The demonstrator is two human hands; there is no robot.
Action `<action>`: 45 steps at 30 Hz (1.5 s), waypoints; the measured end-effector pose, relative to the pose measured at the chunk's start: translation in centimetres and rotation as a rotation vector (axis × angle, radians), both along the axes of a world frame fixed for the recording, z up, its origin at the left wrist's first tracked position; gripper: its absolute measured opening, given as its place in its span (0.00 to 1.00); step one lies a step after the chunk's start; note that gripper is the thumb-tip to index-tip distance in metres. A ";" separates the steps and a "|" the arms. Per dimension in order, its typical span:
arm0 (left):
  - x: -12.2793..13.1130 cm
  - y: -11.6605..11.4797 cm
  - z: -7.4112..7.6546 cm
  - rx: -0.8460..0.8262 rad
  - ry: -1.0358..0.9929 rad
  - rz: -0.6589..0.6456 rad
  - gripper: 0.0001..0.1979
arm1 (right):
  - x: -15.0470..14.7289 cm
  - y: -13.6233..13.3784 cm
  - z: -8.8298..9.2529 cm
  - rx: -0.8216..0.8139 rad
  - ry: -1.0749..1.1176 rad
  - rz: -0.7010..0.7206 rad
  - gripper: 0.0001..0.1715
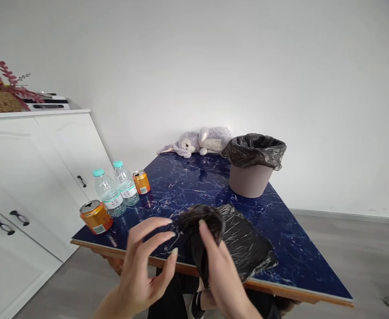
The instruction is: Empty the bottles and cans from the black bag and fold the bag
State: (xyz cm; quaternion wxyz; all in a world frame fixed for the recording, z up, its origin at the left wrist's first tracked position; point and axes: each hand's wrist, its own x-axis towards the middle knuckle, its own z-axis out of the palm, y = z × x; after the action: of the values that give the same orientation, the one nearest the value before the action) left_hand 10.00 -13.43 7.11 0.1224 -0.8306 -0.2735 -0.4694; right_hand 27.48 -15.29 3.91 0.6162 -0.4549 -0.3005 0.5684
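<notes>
Counter (290,248) of dark blue marble pattern fills the middle of the view, with a white cabinet (31,177) to its left. At its far end stands a bin (251,179) lined with a black bag, and a plush toy (197,141) lies behind it against the wall. Along the left edge sit two water bottles (116,188) and two orange cans (96,216), close together. A loose black bin bag (240,241) lies crumpled at the near edge of the counter, partly overhanging it. It looks thin, light and limp, likely slippery and easy to tear, so a bunched edge or the rim of its mouth seems the best place to take hold. The right hand (222,274) rises from below, palm toward the camera's left, with its fingers (206,235) pinched on a gathered fold of the bag at its left end, lifting it slightly off the counter. The left hand (143,270) hovers just beside it, fingers (157,237) spread and curved toward the bag, holding nothing.
</notes>
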 end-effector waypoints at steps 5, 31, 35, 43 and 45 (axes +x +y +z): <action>2.8 2.6 -2.7 -0.349 0.393 -0.090 0.23 | 5.5 3.0 -3.3 -0.123 0.070 -0.086 0.49; 3.9 9.5 -8.2 -0.511 0.645 -0.187 0.29 | 12.9 2.5 -10.0 0.347 -1.647 -0.103 0.38; 2.9 9.2 -7.7 -0.496 0.563 -0.188 0.24 | 9.9 -0.9 -8.5 0.598 -1.690 0.053 0.40; 2.2 8.3 -7.1 -0.616 0.512 -0.243 0.35 | 11.4 -1.7 -8.8 0.538 -1.466 0.282 0.36; 2.6 8.1 -7.2 -0.671 0.491 -0.284 0.43 | 12.4 -2.5 -8.2 0.403 -1.261 0.299 0.29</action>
State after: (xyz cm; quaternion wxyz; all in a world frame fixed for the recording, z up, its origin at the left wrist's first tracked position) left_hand 12.55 -5.32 -0.11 -0.1585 -0.9407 -0.2566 -0.1554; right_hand 39.84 -17.83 -4.33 0.3106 -0.5294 -0.7620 0.2063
